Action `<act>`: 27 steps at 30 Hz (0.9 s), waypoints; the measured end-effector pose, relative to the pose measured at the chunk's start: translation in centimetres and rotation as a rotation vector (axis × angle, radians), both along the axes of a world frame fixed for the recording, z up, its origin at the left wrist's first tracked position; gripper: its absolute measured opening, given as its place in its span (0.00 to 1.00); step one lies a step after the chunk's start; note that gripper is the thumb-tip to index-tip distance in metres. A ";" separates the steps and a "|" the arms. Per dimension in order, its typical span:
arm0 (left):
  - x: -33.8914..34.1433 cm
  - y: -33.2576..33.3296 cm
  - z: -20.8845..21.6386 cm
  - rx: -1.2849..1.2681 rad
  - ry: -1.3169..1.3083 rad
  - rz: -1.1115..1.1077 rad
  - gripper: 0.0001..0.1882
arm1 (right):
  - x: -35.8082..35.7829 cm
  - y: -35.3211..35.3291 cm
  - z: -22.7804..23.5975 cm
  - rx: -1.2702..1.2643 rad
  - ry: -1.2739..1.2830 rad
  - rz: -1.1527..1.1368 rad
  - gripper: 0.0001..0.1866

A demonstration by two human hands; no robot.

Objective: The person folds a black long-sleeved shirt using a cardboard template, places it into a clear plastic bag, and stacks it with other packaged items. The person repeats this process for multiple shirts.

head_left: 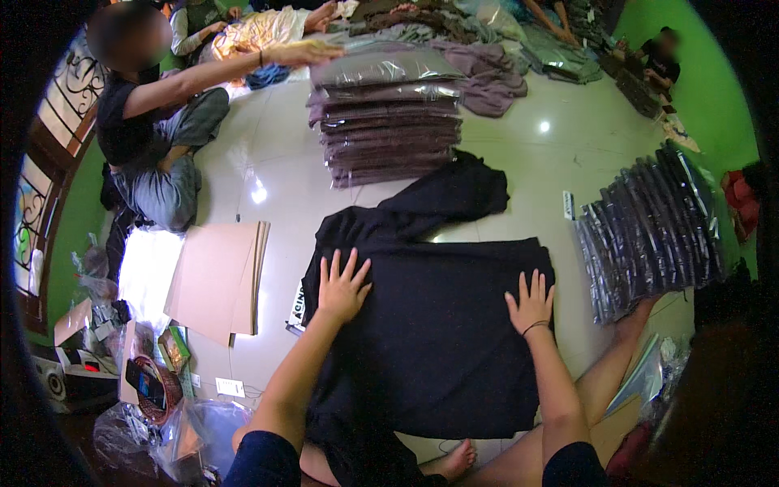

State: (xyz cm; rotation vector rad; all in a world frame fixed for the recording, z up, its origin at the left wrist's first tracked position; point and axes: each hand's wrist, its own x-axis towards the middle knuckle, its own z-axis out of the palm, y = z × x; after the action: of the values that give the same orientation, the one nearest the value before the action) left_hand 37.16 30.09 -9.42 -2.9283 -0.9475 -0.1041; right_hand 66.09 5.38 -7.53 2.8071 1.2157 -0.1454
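A black long-sleeved garment (430, 341) lies spread on the pale tiled floor in front of me. One sleeve (442, 195) stretches away from it toward the far side, bent to the right. My left hand (342, 286) rests flat near the garment's left edge, fingers apart. Near its right edge, my right hand (531, 302) presses flat with spread fingers, a dark band at the wrist. Neither hand grips anything. Part of a white card with dark print (298, 307) sticks out from under the garment's left side.
Beyond the garment stands a tall stack of plastic-wrapped folded clothes (389, 122). More wrapped clothes (649, 235) lean in a row at right. Cardboard sheets (215, 280) lie left, near a basket (158, 390) holding a phone. A seated co-worker (154, 122) reaches toward the stack.
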 end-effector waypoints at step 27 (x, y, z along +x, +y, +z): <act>-15.9 -25.2 2.5 -0.642 -0.142 -0.033 0.21 | -9.3 -40.8 -0.1 0.577 -0.001 -0.898 0.12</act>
State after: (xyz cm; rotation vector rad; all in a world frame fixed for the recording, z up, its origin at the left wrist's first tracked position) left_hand 21.29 4.88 -6.94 -3.5608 -1.1262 -0.0078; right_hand 56.78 -35.38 -7.64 3.6141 -0.1390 0.1927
